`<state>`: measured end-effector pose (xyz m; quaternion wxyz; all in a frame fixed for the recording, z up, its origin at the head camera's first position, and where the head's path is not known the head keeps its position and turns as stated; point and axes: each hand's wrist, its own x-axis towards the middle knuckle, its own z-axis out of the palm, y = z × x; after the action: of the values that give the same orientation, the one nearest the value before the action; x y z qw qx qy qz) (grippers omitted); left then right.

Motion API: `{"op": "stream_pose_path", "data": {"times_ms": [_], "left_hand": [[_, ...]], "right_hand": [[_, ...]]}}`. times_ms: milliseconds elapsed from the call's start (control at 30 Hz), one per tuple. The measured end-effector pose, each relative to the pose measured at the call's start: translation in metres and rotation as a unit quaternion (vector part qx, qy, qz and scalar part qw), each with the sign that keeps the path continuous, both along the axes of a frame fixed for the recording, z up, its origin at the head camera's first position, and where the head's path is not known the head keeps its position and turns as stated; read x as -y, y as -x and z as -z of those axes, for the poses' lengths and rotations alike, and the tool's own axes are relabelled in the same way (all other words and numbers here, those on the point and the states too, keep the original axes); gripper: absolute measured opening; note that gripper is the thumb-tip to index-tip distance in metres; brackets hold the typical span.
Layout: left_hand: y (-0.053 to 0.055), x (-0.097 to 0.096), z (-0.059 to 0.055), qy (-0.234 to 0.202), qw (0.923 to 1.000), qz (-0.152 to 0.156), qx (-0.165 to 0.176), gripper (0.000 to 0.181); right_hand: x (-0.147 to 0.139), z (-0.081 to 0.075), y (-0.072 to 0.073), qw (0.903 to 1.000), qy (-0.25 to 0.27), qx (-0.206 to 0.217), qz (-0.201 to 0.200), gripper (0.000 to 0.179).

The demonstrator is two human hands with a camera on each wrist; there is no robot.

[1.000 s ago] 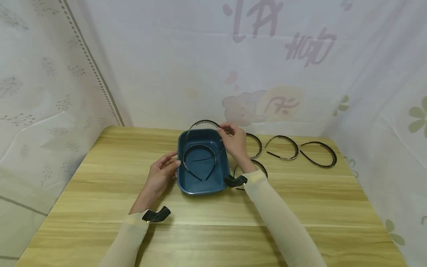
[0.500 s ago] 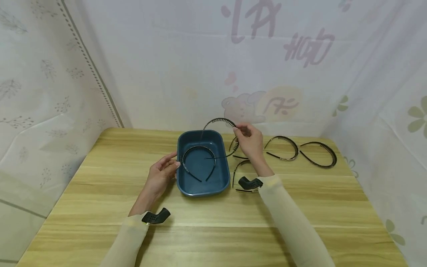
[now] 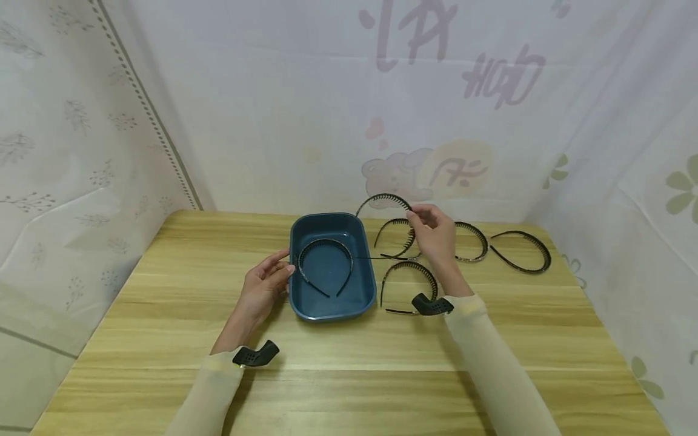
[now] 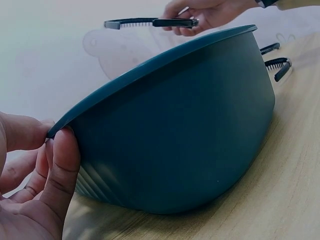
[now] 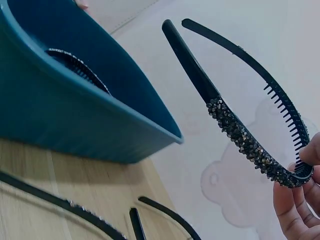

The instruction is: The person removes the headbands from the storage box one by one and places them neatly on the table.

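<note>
My left hand (image 3: 264, 284) pinches the left rim of a deep blue plastic basin (image 3: 332, 317), thumb over the edge; the left wrist view shows this grip on the basin (image 4: 170, 135) closely. Inside the basin lies one black toothed headband (image 3: 326, 241). To the right of the basin, my right hand (image 3: 434, 233) pinches another headband (image 3: 384, 197) at its curved top, raised off the table with its ends pointing left. Dark sparkling stones cover part of this headband (image 5: 245, 140) in the right wrist view.
Several more headbands lie on the wood-grain table (image 3: 338, 393): a front one (image 3: 422, 270) beside the basin, one behind it partly overlapped by the held headband, one partly behind my right hand, and one at far right (image 3: 542, 248). Printed cloth (image 3: 272, 121) hangs behind.
My right hand has moved right with the headband, from above the basin to over the headbands beside it. My left hand and the basin stay in place.
</note>
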<state>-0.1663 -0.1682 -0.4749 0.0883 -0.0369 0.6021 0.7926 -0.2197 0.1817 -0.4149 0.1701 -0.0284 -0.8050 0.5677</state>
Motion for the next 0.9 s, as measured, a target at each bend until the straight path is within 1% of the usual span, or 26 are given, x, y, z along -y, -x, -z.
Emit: {"op": "stream_pose_path", "data": {"times_ms": [167, 333, 467, 667, 900], "left_hand": [[-0.001, 0.000, 0.000, 0.002, 1.0000, -0.006, 0.004, 0.054], [0.000, 0.000, -0.001, 0.004, 1.0000, -0.005, 0.006, 0.054], [0.001, -0.001, 0.000, 0.005, 1.0000, -0.002, 0.006, 0.054], [0.001, -0.001, 0.001, 0.005, 1.0000, -0.006, 0.005, 0.053], [0.001, -0.001, 0.000, 0.004, 0.9999, -0.009, 0.004, 0.052]], "right_hand": [[-0.014, 0.000, -0.003, 0.9999, 0.000, -0.001, 0.017, 0.028], [-0.033, 0.000, -0.006, 0.9994, 0.016, -0.004, 0.032, 0.031], [-0.047, 0.000, -0.010, 0.9986, 0.021, 0.004, 0.048, 0.032], [-0.067, 0.001, -0.016, 0.9971, 0.022, 0.030, 0.066, 0.034], [-0.090, 0.004, -0.022, 0.9952, 0.020, 0.040, 0.087, 0.029]]}}
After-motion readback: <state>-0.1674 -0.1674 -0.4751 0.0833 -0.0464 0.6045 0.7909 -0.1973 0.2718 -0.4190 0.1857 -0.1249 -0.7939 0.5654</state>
